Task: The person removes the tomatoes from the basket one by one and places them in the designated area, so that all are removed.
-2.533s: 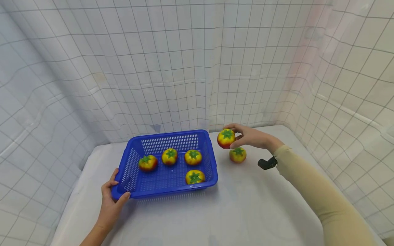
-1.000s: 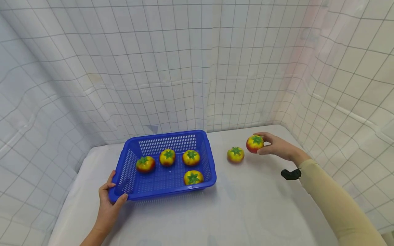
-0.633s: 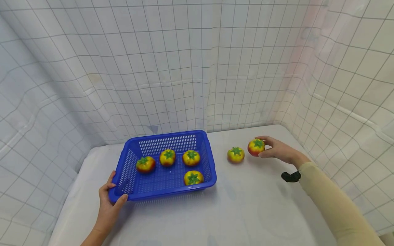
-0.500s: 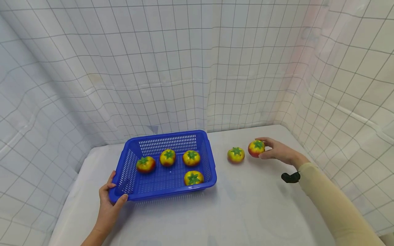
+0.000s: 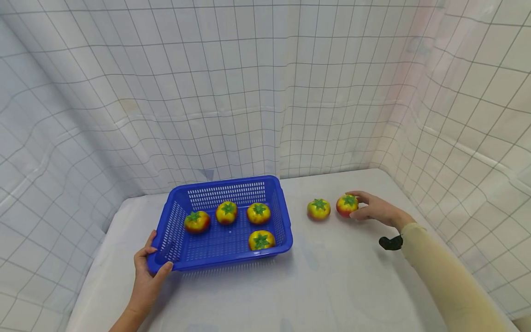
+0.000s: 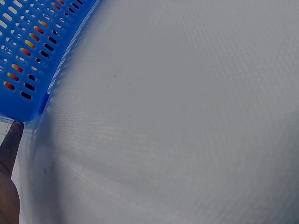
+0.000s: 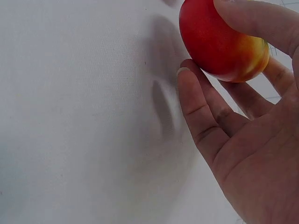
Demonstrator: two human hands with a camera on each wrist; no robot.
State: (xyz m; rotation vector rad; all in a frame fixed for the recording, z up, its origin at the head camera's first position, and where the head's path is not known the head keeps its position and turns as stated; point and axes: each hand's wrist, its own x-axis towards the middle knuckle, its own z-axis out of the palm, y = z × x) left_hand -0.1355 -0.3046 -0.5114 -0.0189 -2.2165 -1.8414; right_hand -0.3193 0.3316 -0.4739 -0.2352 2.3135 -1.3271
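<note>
My left hand (image 5: 146, 281) grips the near left corner of a blue plastic basket (image 5: 220, 263); in the left wrist view only a finger (image 6: 11, 147) shows at the perforated wall. Inside the basket lie several red-and-yellow tomatoes with green star-shaped tops, one (image 5: 262, 240) near its front right corner. On the right side of the white table, my right hand (image 5: 378, 210) pinches another tomato (image 5: 345, 207) between thumb and fingers, low at the table. The right wrist view shows its red side (image 7: 210, 37) under the thumb. A yellower tomato (image 5: 319, 210) sits just left of it.
White cloth walls with a dark grid (image 5: 232, 92) enclose the table (image 5: 323, 286) at the back and both sides. A black device (image 5: 391, 243) is strapped at my right wrist, below the beige sleeve (image 5: 439, 272).
My right hand has carried the tomato rightward past the yellower one, then lowered it toward the table. My left hand keeps its grip on the basket, and the tomatoes inside have not moved.
</note>
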